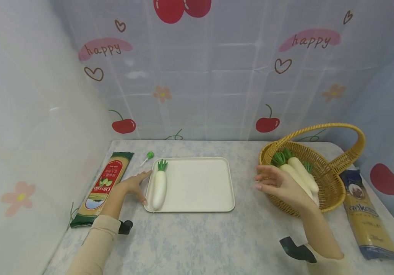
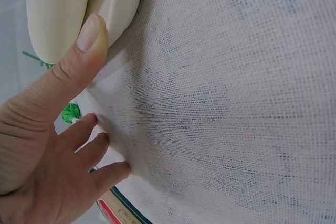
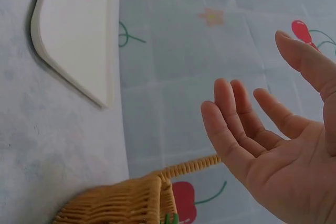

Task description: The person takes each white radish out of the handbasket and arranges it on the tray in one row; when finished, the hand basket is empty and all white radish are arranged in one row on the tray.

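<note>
Right arm [image 1: 320,231]: right hand [image 1: 282,185], released, hovers loose-fingered near the wicker basket [image 1: 332,191].
Left arm [image 1: 113,204]: left hand [image 1: 133,187], holding nothing, spreads along the tray's [image 1: 197,185] left edge.
Wicker basket: leafy white radishes [image 1: 303,173] lie inside.
Tray: from afar, I see one radish [image 1: 159,189] along its left side.
Lollipop [image 1: 150,155]: green-topped, beyond the left hand.

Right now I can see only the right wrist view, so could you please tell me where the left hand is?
Observer: The left hand is at the left edge of the tray, beside a white radish lying on it.
Operator: Thank you; could you also tell me what the basket holds?
Observer: The head view shows at least two more radishes inside, with green tops.
</note>
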A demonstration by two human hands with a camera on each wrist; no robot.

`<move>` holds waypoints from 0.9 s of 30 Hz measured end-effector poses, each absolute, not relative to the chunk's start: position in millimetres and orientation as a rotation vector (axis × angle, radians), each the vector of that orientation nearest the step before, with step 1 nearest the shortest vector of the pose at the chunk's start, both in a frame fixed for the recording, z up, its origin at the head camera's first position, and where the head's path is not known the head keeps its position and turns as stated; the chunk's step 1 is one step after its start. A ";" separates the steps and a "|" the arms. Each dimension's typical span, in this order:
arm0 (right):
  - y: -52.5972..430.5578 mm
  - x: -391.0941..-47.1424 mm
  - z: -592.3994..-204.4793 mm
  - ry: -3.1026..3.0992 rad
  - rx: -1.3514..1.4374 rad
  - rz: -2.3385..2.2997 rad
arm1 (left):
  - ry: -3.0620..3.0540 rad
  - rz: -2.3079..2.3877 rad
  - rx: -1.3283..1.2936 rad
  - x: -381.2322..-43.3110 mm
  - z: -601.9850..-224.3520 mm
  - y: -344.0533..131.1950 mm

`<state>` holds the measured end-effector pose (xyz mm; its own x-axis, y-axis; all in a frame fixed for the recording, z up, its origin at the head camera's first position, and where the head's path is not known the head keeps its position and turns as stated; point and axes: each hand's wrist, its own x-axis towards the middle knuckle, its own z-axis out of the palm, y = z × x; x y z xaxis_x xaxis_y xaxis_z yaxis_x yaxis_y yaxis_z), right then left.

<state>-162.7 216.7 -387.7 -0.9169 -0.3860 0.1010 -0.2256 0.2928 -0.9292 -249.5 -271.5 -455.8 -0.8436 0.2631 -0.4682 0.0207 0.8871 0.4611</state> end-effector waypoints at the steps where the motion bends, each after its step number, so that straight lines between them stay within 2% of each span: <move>1: 221.0 -162.3 -386.2 2.420 -0.566 -1.689 | 2.519 0.607 0.218 -249.1 -455.4 -271.5; 10: 255.2 -161.1 -379.7 2.631 -0.447 -1.543 | 2.523 0.611 0.240 -247.3 -453.8 -271.1; 16: 278.1 -165.2 -386.6 2.639 -0.448 -1.664 | 2.515 0.611 0.228 -248.4 -455.3 -271.6; 27: 315.7 -170.0 -395.0 2.721 -0.016 -1.599 | 2.509 0.595 0.205 -249.0 -455.2 -271.0</move>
<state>-170.0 315.7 -395.0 -0.9998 -0.0014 0.0181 -0.0165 0.4867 -0.8734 -249.0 -271.0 -455.2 -0.8384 0.2634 -0.4771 0.0210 0.8904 0.4546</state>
